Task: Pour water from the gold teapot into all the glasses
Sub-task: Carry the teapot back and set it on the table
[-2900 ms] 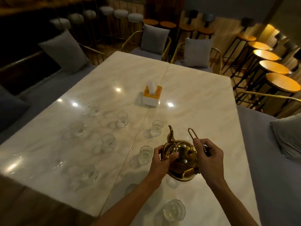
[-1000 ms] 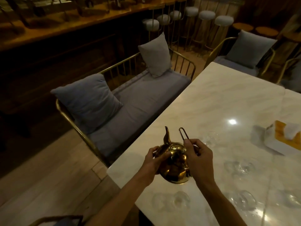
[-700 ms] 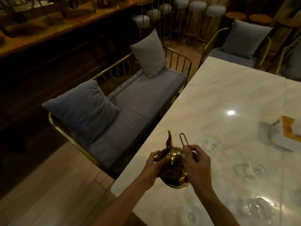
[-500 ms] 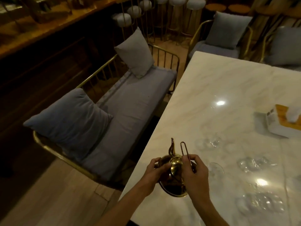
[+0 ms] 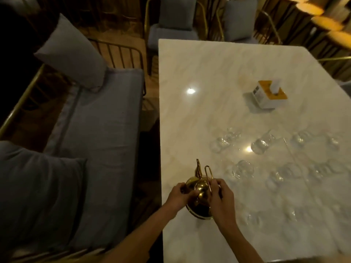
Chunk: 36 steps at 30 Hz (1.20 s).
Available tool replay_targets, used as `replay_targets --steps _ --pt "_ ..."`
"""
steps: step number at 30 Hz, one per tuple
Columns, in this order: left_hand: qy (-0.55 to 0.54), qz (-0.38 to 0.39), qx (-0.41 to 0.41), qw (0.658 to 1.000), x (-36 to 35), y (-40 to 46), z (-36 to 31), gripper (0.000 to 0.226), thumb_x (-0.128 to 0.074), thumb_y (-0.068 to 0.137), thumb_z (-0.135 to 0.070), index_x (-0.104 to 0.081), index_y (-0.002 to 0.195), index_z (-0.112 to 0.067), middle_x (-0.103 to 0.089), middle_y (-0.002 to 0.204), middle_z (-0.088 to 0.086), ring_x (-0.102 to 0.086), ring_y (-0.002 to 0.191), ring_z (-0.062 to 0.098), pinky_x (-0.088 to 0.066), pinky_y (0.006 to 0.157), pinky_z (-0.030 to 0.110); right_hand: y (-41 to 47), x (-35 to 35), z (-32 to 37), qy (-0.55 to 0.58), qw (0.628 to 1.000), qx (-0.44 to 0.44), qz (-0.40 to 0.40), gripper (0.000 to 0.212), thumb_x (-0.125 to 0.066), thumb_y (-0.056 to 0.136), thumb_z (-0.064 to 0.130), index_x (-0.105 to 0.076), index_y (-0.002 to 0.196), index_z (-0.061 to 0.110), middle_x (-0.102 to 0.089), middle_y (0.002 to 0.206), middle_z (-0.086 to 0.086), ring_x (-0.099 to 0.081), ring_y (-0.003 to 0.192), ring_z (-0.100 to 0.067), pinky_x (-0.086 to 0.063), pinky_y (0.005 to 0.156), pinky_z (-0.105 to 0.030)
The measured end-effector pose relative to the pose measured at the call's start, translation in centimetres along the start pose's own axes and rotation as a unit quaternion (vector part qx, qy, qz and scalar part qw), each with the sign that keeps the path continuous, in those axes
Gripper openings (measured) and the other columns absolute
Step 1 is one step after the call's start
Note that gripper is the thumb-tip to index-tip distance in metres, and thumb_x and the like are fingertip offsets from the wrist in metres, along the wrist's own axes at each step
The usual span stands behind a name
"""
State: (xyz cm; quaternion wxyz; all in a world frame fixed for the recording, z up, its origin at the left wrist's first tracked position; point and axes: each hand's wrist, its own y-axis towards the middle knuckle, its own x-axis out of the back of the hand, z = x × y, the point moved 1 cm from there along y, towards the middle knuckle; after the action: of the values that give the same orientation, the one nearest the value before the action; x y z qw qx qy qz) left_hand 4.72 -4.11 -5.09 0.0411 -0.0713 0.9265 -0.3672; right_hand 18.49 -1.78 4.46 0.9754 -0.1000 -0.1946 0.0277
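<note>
The gold teapot (image 5: 199, 192) stays upright between both hands, just over the near left edge of the marble table (image 5: 218, 73), its spout pointing away from me. My left hand (image 5: 179, 196) presses on its lid and left side. My right hand (image 5: 221, 196) grips the wire handle on the right. Several clear glasses stand on the table to the right, the closest one (image 5: 244, 168) a short way beyond the teapot, others (image 5: 261, 144) (image 5: 221, 142) farther out. Blur hides whether they hold water.
A white and orange tissue box (image 5: 269, 94) sits mid-table at the far right. A grey cushioned bench (image 5: 98, 139) with gold rails and pillows runs along the table's left side. Grey chairs (image 5: 174, 25) stand at the far end, and stools at the top right.
My view has swung from the bench back toward the table, so more glasses show on the right. Both hands have kept their hold on the teapot, which stays upright.
</note>
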Motion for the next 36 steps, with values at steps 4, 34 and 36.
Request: replay_targets --steps 4,34,36 --pt "-0.017 0.03 -0.012 0.999 1.2 1.1 0.3 0.087 -0.089 0.052 -0.061 -0.063 0.124 -0.02 -0.068 0.12 -0.002 -0.065 0.112 0.018 -0.053 0.102 0.042 -0.1 -1.9 -0.4 0.012 0.999 -0.001 -0.03 0.027 -0.046 0.107 0.024 -0.069 0.093 0.025 -0.072 0.082 0.003 -0.067 0.076 -0.011 -0.053 0.072 -0.027" --pt "0.017 0.044 -0.017 0.999 2.2 6.2 -0.3 0.082 -0.084 0.078 -0.035 -0.046 0.146 -0.011 -0.052 0.142 0.006 -0.052 0.127 0.022 -0.046 0.104 0.034 4.7 -2.5 -3.1 0.036 0.998 -0.035 -0.046 0.029 -0.045 0.108 0.025 -0.068 0.095 0.013 -0.07 0.083 -0.005 -0.067 0.076 -0.014 -0.054 0.068 -0.022" --pt "0.017 0.046 -0.017 0.999 2.2 6.3 -0.3 0.083 -0.085 0.076 -0.037 -0.048 0.145 -0.012 -0.053 0.141 0.006 -0.053 0.127 0.023 -0.047 0.105 0.036 4.6 -2.4 -2.9 0.05 0.997 -0.038 -0.041 0.029 -0.045 0.108 0.024 -0.067 0.096 0.01 -0.068 0.08 -0.005 -0.065 0.071 -0.01 -0.053 0.064 -0.02"
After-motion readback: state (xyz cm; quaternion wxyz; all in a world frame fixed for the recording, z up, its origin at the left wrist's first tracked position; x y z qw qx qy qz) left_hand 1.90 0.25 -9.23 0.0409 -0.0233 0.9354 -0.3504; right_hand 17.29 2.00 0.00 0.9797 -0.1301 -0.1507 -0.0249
